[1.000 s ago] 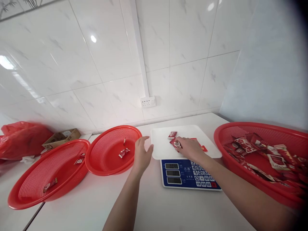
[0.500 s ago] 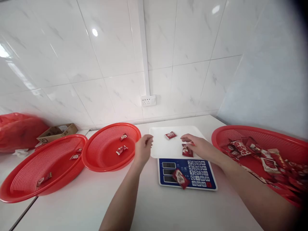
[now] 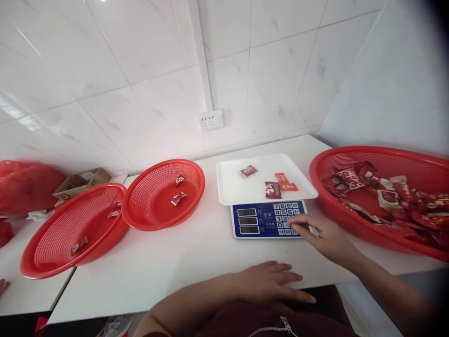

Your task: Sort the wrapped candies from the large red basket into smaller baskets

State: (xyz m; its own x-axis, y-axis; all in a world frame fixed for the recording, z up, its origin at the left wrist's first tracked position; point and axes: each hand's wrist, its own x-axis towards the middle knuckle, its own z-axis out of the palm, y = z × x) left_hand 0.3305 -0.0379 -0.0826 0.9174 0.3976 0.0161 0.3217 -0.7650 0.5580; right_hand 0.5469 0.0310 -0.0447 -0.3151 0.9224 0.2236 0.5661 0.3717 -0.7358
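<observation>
My right hand hovers over the keypad side of the blue-and-white digital scale, fingers loosely curled, a gap inside the thumb, nothing visible in it. Flat near the table's front edge, my left hand is open with its fingers spread. The white tray on the scale bears a wrapped candy with a checked edge, a dark red wrapped candy and bright red wrapped candy. The scale's displays are lit, but their digits are hard to read.
On the right, a red basket holds many wrapped candies. Two more red baskets, one near the middle and one farther left, hold a few. A cardboard box and a red bag stand behind. Fingertips show at the left edge.
Both hands have left the tray, the left down to the table edge, the right over the keypad. The candy over the scale's displays is no longer there. The view has tilted down.
</observation>
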